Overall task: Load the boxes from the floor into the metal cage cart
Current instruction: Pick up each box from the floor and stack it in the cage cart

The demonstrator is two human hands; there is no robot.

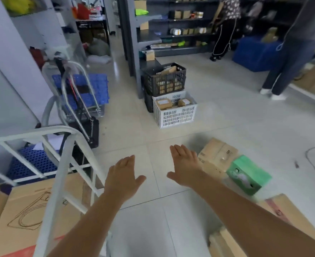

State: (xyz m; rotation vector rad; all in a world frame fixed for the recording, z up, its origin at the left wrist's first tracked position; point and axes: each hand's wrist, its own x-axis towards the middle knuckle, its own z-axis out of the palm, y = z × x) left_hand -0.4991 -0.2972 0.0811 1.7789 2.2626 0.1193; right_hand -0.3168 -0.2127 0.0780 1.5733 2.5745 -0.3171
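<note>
Both hands out flat, palms down, fingers straight and released, holding nothing. Left hand (122, 176) hovers over bare floor tile (171, 219), just right of the metal cage cart (67, 156). Right hand (185, 166) hovers near the brown box (216, 156) on the floor, fingertips just beside its left edge, contact not clear. Green box (248, 175) lies tilted against the brown box's right side. Another cardboard box (290, 217) sits at lower right, partly under the right forearm.

Cage cart's white tube frame stands at lower left; a large cardboard box (26, 216) with a line drawing on it sits inside, behind the bars. Blue perforated mat (32, 162) behind it.

Further out: white slotted crate (175, 114) holds small brown parcels; black crate (164, 80) stacked behind it also has parcels. Folded hand trolley (75, 93) with a blue panel leans at left. Dark shelving (175, 25) holds small boxes. Two people stand at the back right, one by a blue bin (255, 54).
</note>
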